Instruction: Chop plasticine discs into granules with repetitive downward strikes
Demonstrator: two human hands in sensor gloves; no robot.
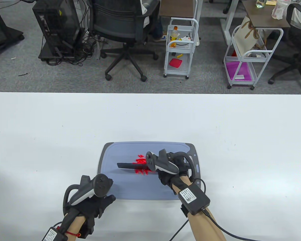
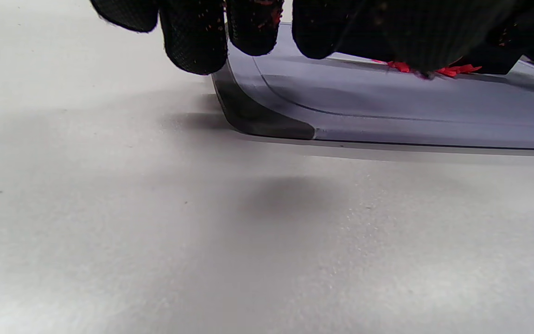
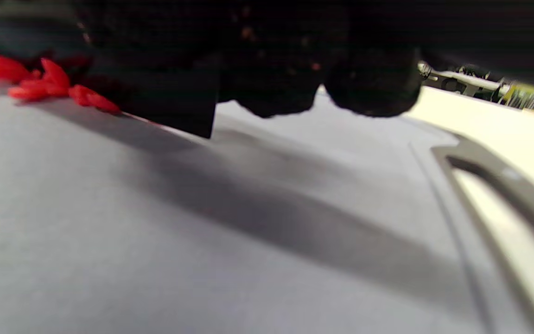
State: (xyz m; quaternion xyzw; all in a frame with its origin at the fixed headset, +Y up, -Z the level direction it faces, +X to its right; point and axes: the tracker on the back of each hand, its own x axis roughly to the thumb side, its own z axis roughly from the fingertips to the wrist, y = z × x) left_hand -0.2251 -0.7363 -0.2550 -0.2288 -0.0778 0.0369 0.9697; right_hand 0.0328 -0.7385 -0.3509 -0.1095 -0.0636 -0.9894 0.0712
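A: Where does the red plasticine (image 1: 141, 165) lie?

B: It sits on the blue-grey cutting board (image 1: 130, 185), a little toward the board's far side and right of its middle, as a scatter of small slivers and bits. In the right wrist view the same red pieces (image 3: 40, 83) lie on the board's surface close under the dark blade.

A: And the knife?

B: The knife (image 1: 130, 166) has a dark blade lying across the plasticine, its tip pointing toward the board's left edge. Red bits show on both the far and the near side of the blade.

A: What does the right hand do?

B: The right hand (image 1: 176, 170) is over the board's right part, next to the grey handle cutout at that edge. Its fingers are curled in a closed grip around the knife's handle, though the handle itself is mostly hidden under the glove and the tracker.

A: And the left hand?

B: The left hand (image 1: 95, 203) is at the board's near left corner, partly over the white tabletop (image 1: 40, 140). In the left wrist view its fingertips (image 2: 195, 41) hang loosely side by side just above that corner of the cutting board (image 2: 387, 111), grasping nothing; whether they touch the board's rim cannot be told. Tiny red specks cling to the glove fabric.

A: Anything else near the board?

B: A black box is strapped to the right wrist, with a cable trailing off toward the tabletop's near edge.
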